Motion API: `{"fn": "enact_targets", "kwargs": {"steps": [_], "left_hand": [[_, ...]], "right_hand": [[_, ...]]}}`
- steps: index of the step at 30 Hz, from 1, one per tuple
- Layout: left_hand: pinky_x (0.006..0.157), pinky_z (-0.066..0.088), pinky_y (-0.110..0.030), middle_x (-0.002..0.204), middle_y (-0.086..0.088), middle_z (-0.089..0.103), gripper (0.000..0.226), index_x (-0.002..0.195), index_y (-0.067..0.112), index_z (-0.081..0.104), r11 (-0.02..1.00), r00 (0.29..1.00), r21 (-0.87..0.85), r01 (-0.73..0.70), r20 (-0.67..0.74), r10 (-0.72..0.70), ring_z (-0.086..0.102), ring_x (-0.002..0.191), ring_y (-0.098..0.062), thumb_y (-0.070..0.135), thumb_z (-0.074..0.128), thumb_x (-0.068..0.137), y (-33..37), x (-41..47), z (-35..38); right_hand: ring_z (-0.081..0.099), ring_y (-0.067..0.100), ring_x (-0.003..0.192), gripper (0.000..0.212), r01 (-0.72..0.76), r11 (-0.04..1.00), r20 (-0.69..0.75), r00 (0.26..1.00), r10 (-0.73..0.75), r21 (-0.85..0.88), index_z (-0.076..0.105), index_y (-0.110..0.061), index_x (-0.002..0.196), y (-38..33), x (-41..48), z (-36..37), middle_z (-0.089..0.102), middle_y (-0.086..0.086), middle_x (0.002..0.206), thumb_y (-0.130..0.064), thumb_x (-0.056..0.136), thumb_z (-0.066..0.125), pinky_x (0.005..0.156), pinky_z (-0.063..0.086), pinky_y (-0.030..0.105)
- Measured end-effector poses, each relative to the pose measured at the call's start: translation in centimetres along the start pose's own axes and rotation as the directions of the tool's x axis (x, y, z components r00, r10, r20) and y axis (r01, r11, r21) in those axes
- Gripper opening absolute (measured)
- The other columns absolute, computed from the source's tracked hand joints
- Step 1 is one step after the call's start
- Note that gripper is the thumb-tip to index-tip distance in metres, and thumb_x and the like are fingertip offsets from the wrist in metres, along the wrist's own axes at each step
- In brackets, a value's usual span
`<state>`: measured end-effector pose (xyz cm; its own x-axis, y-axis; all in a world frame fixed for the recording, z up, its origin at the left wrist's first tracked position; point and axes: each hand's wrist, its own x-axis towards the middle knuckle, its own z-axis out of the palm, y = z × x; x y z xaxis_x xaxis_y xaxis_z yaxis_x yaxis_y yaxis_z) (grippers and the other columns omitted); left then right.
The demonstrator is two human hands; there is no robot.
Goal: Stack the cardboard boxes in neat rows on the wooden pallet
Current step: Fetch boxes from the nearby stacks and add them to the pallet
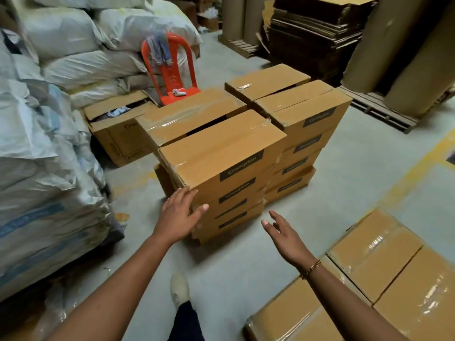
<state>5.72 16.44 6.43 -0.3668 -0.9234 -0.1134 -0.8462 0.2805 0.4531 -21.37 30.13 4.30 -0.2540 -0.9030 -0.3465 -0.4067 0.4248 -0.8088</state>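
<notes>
Several stacks of taped brown cardboard boxes stand on the floor ahead of me. The top box (219,148) of the nearest stack has a dark label on its front face. My left hand (178,214), fingers straight, touches the lower left corner of that stack. My right hand (283,236) hovers open in the air to the right of the stack, touching nothing. More taped boxes (374,262) lie flat in rows at the lower right. No pallet shows under them.
White sacks (49,148) are piled high on the left. An orange plastic chair (172,70) and an open carton (118,129) stand behind the stacks. Flattened cardboard (315,28) and big paper rolls (418,52) on pallets fill the back right. My foot (179,289) is on the grey floor.
</notes>
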Motion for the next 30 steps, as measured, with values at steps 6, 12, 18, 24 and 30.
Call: {"fn": "enact_targets", "kwargs": {"steps": [6,12,18,24,30], "left_hand": [[0.124,0.016,-0.051,0.169,0.000,0.022,0.069,0.158,0.027,0.035,0.996,0.994,0.003,-0.095,0.062,0.094,0.015,0.157,-0.023,0.064,0.039,0.101,-4.2,11.9,-0.2],[0.123,0.019,-0.050,0.168,-0.002,0.024,0.067,0.157,0.024,0.037,0.987,0.968,-0.003,-0.160,0.194,0.158,0.018,0.155,-0.024,0.061,0.043,0.102,-10.2,24.9,-2.4],[0.124,0.022,-0.053,0.170,-0.005,0.020,0.079,0.161,0.019,0.028,0.986,0.931,0.041,-0.160,0.339,0.137,0.017,0.156,-0.027,0.066,0.042,0.100,-14.9,36.0,-3.2],[0.123,0.025,-0.053,0.170,-0.014,0.016,0.090,0.163,0.008,0.015,0.990,0.882,0.018,-0.138,0.457,0.114,0.022,0.155,-0.035,0.062,0.049,0.099,-17.2,41.8,-2.5],[0.116,0.034,-0.046,0.164,-0.014,0.035,0.089,0.163,0.014,0.019,0.987,0.871,-0.151,0.053,0.490,0.028,0.038,0.147,-0.035,0.058,0.059,0.097,-18.1,44.1,-1.4]], "right_hand": [[0.032,0.019,0.150,0.072,-0.067,0.995,-0.027,0.997,0.069,0.078,0.026,-0.032,0.160,-3.1,8.8,4.0,0.026,-0.005,0.167,-0.064,0.097,0.045,0.121,0.028,0.041],[0.030,0.019,0.151,0.074,-0.236,0.929,-0.048,0.965,0.260,0.287,0.027,-0.031,0.160,-7.6,18.2,10.1,0.028,-0.004,0.166,-0.061,0.097,0.051,0.121,0.029,0.042],[0.034,0.022,0.148,0.083,-0.379,0.809,-0.055,0.892,0.449,0.450,0.020,-0.027,0.161,-11.3,24.9,14.7,0.028,-0.003,0.165,-0.063,0.096,0.054,0.120,0.033,0.051],[0.036,0.023,0.147,0.083,-0.444,0.697,-0.062,0.818,0.571,0.563,0.017,-0.018,0.162,-12.0,28.9,17.2,0.032,-0.002,0.162,-0.055,0.099,0.056,0.120,0.032,0.049],[0.050,0.015,0.114,0.061,-0.422,0.599,-0.096,0.759,0.644,0.680,0.025,-0.021,0.155,-12.9,31.2,18.4,0.045,-0.008,0.138,-0.040,0.104,0.052,0.098,0.042,0.035]]}}
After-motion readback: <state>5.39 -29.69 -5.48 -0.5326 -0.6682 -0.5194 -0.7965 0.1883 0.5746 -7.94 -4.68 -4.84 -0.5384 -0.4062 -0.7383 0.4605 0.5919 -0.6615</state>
